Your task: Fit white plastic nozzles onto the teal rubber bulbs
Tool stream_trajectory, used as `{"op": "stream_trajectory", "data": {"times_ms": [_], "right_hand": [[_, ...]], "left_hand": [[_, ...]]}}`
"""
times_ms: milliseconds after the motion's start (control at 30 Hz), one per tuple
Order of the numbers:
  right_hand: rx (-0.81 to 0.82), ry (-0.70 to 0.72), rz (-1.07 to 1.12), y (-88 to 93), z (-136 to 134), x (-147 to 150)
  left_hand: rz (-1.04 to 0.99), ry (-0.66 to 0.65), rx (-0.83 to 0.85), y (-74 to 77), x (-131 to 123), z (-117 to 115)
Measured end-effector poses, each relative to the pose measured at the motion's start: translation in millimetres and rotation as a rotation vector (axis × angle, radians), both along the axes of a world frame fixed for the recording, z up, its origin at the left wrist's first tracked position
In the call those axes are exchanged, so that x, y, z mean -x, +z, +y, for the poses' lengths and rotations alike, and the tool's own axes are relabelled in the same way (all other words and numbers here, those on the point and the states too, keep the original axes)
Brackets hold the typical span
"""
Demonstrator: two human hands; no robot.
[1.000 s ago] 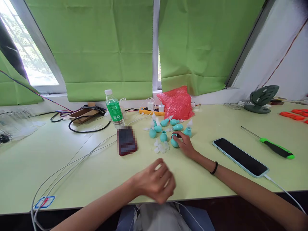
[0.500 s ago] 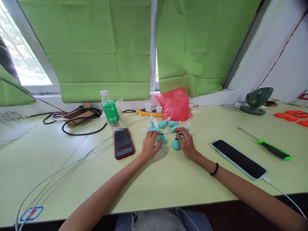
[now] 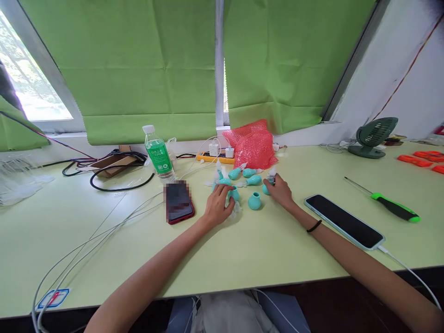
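Observation:
Several small teal rubber bulbs, some with clear tips, lie in a cluster mid-table. My left hand rests on the table with fingers curled over small clear tips, its fingertips touching an upright teal bulb. My right hand is closed round a teal bulb with a clear tip at the cluster's right edge. One open-necked teal bulb stands free between my hands. Other bulbs lie behind, near the red bag.
A red-cased phone lies left of my left hand, a green water bottle behind it. A red bubble-wrap bag, power strip and cables sit at the back. A phone on a cable, a green-handled screwdriver and a fan are on the right.
My left hand came from the near table edge to the clear tips by the bulbs. My right hand let go of the open-necked bulb and moved back right onto the tipped bulb.

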State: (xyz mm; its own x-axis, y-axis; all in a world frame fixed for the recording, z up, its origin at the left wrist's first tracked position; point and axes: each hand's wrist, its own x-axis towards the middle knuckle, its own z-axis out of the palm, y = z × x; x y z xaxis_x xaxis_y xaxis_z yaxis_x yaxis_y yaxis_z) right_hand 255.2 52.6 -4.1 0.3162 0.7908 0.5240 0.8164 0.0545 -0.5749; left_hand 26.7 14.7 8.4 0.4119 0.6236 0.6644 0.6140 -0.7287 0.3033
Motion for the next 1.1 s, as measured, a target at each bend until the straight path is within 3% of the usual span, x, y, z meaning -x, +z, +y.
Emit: {"op": "stream_trajectory", "data": {"times_ms": [67,167,233,300,400,567,667,867,1100], "right_hand": [[0.001,0.014,-0.003,-1.2,-2,4],[-0.285,0.058,-0.01,9.0,-16,13],[-0.465,0.215,-0.052,18.0,-31,22],[-0.532,0.447,-0.175,23.2,-47,34],[-0.45,0.746,-0.398,21.3,-67,56],[-0.222,0.816,-0.549,13.0,-83,78],[-0.203,0.814,-0.531,13.4,-85,77],[-0.049,0.974,-0.381,10.4,-83,73],[-0.155,0.918,-0.409,6.5,-77,71]], "left_hand": [[0.004,-0.024,-0.042,2.5,-1,-3],[-0.008,-0.005,-0.071,8.4,-2,-7],[-0.046,0.005,-0.081,12.7,-2,-9],[-0.096,-0.032,-0.102,15.3,1,-11],[-0.095,-0.148,-0.14,13.7,9,-15],[0.023,-0.158,-0.104,5.9,15,-28],[-0.02,-0.246,0.122,7.9,12,-38],[-0.374,-0.476,0.874,18.2,10,-44],[-0.681,-0.675,1.292,12.7,12,-31]]}}
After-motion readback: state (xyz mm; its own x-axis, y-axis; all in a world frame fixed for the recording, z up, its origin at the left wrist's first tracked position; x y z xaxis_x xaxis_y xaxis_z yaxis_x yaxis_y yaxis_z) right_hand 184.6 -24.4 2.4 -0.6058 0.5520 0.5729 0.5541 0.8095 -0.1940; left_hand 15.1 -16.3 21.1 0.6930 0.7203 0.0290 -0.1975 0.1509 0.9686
